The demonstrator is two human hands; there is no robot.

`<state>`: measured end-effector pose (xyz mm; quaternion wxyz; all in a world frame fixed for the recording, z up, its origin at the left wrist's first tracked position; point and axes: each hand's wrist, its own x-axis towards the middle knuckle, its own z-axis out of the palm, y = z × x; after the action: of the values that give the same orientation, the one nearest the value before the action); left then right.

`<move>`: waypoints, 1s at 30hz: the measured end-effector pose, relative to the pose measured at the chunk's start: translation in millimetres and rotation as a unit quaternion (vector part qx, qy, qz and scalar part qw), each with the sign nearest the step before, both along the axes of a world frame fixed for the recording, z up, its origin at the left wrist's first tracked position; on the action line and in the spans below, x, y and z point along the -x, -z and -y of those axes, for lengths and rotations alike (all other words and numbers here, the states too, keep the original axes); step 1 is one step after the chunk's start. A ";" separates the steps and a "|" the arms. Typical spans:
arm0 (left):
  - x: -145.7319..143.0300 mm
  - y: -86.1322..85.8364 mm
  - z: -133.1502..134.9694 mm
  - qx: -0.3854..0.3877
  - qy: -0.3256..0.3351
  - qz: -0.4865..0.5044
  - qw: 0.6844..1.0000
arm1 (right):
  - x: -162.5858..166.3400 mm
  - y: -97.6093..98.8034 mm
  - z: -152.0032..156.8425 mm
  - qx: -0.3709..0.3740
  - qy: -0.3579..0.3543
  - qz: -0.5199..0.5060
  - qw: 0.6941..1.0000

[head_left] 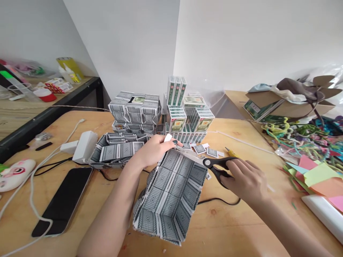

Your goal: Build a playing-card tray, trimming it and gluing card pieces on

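Observation:
My left hand (154,149) is closed on the far end of an open box made of playing cards (171,189), which is tilted up above the table. A white strip sticks up by the thumb. In my right hand (245,178) are black-handled scissors (214,165), fingers through the loops. The blades reach to the box's far edge, near my left fingers; their tips are hidden. Cut card pieces (199,149) lie on the table just beyond. A second card box (120,151) holding folded cards stands to the left, with stacked card blocks (135,110) behind it.
Boxed card decks (184,117) are stacked at the back. A phone (64,200), white adapter (85,147) and cables lie on the left. At the right are coloured papers (316,175), pipe cleaners (292,134) and a cardboard box (268,103).

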<state>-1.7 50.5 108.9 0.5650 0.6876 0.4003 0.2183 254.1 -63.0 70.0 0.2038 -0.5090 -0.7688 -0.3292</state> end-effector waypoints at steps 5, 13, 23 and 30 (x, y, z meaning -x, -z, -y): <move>1.0 0.1 -0.8 -0.019 0.001 0.005 1.000 | -3.7 -1.1 -1.5 -0.006 -0.017 0.012 1.000; 3.7 0.4 -2.9 -0.010 -0.011 0.007 1.000 | -0.5 -4.5 -4.4 0.004 -0.023 0.026 0.999; 9.0 -4.3 -5.3 -0.003 -0.032 0.008 0.999 | 1.3 -6.8 -15.9 0.015 -0.030 0.022 0.999; 9.6 2.7 -6.8 0.014 -0.025 0.030 0.999 | 9.9 -7.2 -14.7 0.052 -0.017 -0.030 0.998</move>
<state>-11.3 57.3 106.2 0.5806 0.6626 0.4031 0.2478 244.3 -48.3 77.2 0.2055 -0.5155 -0.7867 -0.2704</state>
